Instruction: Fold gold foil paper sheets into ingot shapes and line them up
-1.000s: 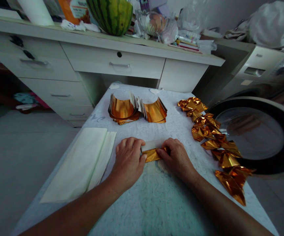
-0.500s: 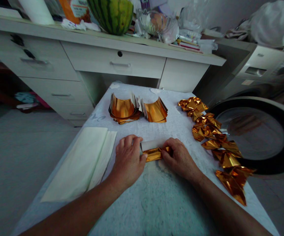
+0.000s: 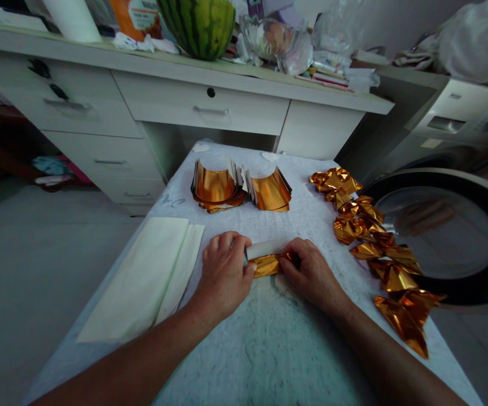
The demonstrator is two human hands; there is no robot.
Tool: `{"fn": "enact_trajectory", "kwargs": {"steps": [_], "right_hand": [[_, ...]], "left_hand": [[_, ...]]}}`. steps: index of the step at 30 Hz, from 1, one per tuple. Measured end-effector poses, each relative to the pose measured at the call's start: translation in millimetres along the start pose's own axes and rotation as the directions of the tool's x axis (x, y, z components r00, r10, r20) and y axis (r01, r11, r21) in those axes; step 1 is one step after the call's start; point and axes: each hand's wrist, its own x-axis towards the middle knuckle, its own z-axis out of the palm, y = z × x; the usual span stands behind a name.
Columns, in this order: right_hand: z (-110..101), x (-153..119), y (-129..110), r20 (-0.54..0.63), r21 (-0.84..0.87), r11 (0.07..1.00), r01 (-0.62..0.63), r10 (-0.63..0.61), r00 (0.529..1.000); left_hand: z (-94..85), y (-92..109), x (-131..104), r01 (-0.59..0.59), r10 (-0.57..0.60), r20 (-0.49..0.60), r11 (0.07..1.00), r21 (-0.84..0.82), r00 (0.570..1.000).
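Between my two hands lies a gold foil sheet (image 3: 266,266), with a pale rolled edge (image 3: 268,247) along its far side. My left hand (image 3: 225,269) is closed on the left end of the foil, thumb at its near corner. On the right end, my right hand (image 3: 308,267) grips the foil between thumb and curled fingers. Beyond the hands stand two curved stacks of gold foil sheets, a left stack (image 3: 215,185) and a right stack (image 3: 270,190). Pale paper sheets (image 3: 142,276) lie flat left of my left hand.
Folded gold foil pieces (image 3: 360,220) run down the table's right side. Past the table (image 3: 247,349) are a white drawer desk (image 3: 163,93) with a watermelon (image 3: 201,25) on top, and a washing machine with its round door (image 3: 447,231) open at the right.
The whole view has shifted slightly, so things appear a little further right. Both hands keep their hold on the foil, with hardly any movement against the table.
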Motion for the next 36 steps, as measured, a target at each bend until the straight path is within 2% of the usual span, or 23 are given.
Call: {"fn": "enact_trajectory", "kwargs": {"steps": [12,18,23,27,36], "right_hand": [[3.5,-2.1,2.7,-0.013,-0.014,1.000,0.011,-0.011,1.000],[3.3,-1.2,0.6,-0.018,-0.025,1.000,0.005,-0.006,1.000],[2.5,-1.2,-1.0,-0.017,-0.029,1.000,0.006,-0.006,1.000],[3.2,-1.5,0.3,-0.026,-0.035,0.999,0.024,-0.025,0.999],[2.9,-0.7,1.1,-0.012,-0.042,0.998,0.037,-0.037,0.999]], "left_hand": [[-1.8,1.5,0.1,0.002,-0.002,0.020,1.000,0.004,1.000],[4.4,-1.3,0.1,0.035,-0.034,-0.059,0.999,0.023,0.998],[0.9,-2.1,0.9,0.072,-0.068,-0.055,0.995,0.070,0.996],[-3.0,-3.0,0.3,0.050,-0.048,-0.029,0.996,0.067,0.998],[3.7,-4.0,0.4,-0.015,0.016,-0.075,1.000,0.012,0.997]]}}
